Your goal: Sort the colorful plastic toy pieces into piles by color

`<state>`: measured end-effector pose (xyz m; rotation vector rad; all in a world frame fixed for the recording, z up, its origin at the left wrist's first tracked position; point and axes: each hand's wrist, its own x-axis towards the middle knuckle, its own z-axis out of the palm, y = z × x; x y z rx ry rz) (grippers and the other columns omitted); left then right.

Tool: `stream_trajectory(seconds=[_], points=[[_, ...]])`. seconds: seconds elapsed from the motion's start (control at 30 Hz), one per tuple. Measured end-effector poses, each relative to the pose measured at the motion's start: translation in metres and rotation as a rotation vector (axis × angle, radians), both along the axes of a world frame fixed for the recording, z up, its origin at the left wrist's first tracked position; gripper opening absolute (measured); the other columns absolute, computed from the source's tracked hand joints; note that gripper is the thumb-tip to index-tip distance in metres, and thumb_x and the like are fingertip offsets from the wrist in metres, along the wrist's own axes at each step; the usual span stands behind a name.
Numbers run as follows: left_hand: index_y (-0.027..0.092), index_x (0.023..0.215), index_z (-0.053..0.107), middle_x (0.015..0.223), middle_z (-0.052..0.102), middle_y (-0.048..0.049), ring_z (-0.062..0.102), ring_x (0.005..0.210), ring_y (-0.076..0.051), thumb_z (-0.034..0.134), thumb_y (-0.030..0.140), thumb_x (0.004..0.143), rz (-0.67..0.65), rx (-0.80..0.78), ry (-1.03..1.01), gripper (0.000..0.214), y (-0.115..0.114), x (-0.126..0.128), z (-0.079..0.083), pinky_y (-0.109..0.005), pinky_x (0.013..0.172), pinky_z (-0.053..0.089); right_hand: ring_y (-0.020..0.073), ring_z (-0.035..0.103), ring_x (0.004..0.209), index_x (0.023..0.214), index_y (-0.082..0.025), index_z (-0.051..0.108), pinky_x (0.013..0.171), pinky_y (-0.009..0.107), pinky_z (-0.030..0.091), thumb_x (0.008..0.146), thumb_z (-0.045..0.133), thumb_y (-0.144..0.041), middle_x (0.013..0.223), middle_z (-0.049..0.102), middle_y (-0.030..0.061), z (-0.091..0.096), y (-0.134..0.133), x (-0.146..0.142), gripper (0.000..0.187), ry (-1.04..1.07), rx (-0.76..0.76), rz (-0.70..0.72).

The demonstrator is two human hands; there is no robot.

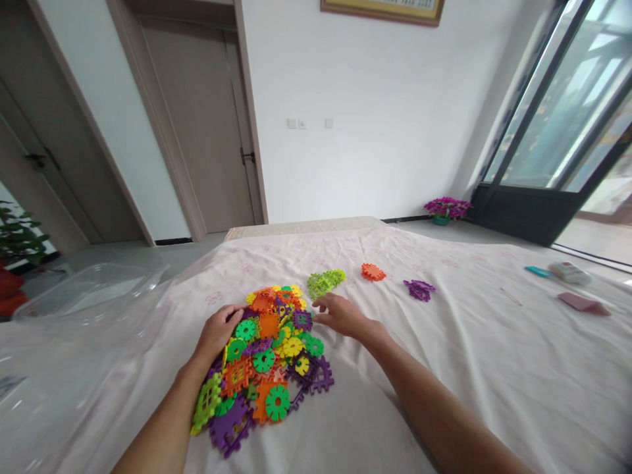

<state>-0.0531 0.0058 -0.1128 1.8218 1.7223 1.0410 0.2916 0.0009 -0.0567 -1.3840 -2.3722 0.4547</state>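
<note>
A heap of plastic interlocking building pieces (269, 326) in orange, purple, green and yellow lies on the cloth between my hands. My left hand (220, 329) rests against the heap's left side, fingers extended along it. At the upper right edge of the heap is my right hand (338, 315), its fingers loosely bent and apart, with nothing visible in them. Just beyond it sits a small pile of light green pieces (326, 283). Farther right are a stack of orange pieces (373, 272) and a small group of purple pieces (419, 289).
The pale patterned cloth (444, 368) is wrinkled. On the left lies a clear plastic container (93, 289). To the far right are a white packet (569, 272), a blue item (538, 270) and a pink item (583, 303). Purple flowers (447, 208) stand by the wall.
</note>
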Motion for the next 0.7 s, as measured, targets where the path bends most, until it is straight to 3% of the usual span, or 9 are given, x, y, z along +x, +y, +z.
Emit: stream_trajectory(seconds=[0.1, 0.27, 0.53, 0.6, 0.7], points=[[0.023, 0.108, 0.071, 0.116, 0.071, -0.0029, 0.062, 0.111, -0.023, 0.048, 0.05, 0.085, -0.003, 0.006, 0.001, 0.043, 0.0, 0.0, 0.0, -0.031, 0.097, 0.045, 0.0171, 0.061, 0.085, 0.122, -0.023, 0.061, 0.074, 0.027, 0.041, 0.082, 0.069, -0.041, 0.113, 0.062, 0.0066, -0.005, -0.007, -0.013, 0.045, -0.015, 0.012, 0.002], [0.023, 0.108, 0.071, 0.115, 0.071, -0.0031, 0.063, 0.109, -0.023, 0.048, 0.05, 0.084, -0.002, 0.011, 0.002, 0.043, -0.001, 0.0, 0.0, -0.031, 0.097, 0.045, 0.0162, 0.059, 0.084, 0.108, -0.022, 0.061, 0.068, 0.025, 0.037, 0.072, 0.078, -0.036, 0.107, 0.061, 0.0038, -0.011, -0.01, -0.019, 0.042, 0.0, 0.04, -0.061], [0.022, 0.109, 0.071, 0.116, 0.071, -0.0031, 0.062, 0.11, -0.023, 0.047, 0.052, 0.084, -0.008, -0.002, 0.003, 0.045, 0.001, -0.001, -0.001, -0.031, 0.098, 0.045, 0.0112, 0.057, 0.067, 0.083, -0.019, 0.061, 0.058, 0.021, 0.035, 0.074, 0.068, -0.02, 0.074, 0.065, -0.0025, -0.01, 0.008, -0.011, 0.011, 0.341, -0.009, -0.082], [0.022, 0.11, 0.07, 0.117, 0.07, -0.0037, 0.062, 0.111, -0.024, 0.047, 0.053, 0.084, -0.01, -0.009, 0.003, 0.047, 0.0, -0.001, -0.001, -0.032, 0.098, 0.044, 0.0117, 0.058, 0.065, 0.083, -0.018, 0.063, 0.057, 0.021, 0.038, 0.076, 0.064, -0.022, 0.071, 0.065, -0.0018, -0.009, 0.018, 0.001, 0.008, 0.442, 0.003, -0.147], [0.023, 0.11, 0.07, 0.117, 0.071, -0.0038, 0.062, 0.111, -0.025, 0.047, 0.055, 0.084, -0.005, -0.024, 0.005, 0.048, 0.0, -0.001, -0.001, -0.032, 0.098, 0.045, 0.0139, 0.059, 0.066, 0.084, -0.017, 0.063, 0.059, 0.023, 0.042, 0.076, 0.06, -0.029, 0.072, 0.066, 0.0004, -0.008, 0.033, 0.031, 0.015, 0.554, 0.094, -0.369]])
